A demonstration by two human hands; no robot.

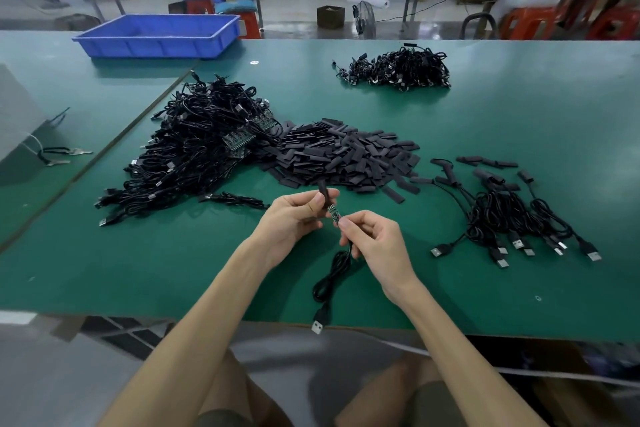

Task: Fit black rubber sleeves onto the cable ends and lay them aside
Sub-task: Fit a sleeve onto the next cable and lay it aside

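Observation:
My left hand (pixel 294 215) pinches a black rubber sleeve (pixel 323 195) between thumb and fingers above the green table. My right hand (pixel 372 239) pinches the end of a black cable (pixel 332 274) just behind its small green circuit board (pixel 333 212). The board's tip meets the sleeve's lower opening. The cable loops down to the table's front edge, where its USB plug (pixel 319 322) hangs over. A heap of loose sleeves (pixel 346 156) lies behind my hands. A big tangle of bare cables (pixel 197 149) lies to the left. Several sleeved cables (pixel 512 215) lie on the right.
A second cable bundle (pixel 398 69) sits far back on the green table (pixel 519 288). A blue plastic bin (pixel 159 35) stands at the back left. Pliers (pixel 65 152) lie at the left by a grey box. A person sits on an orange stool beyond the table.

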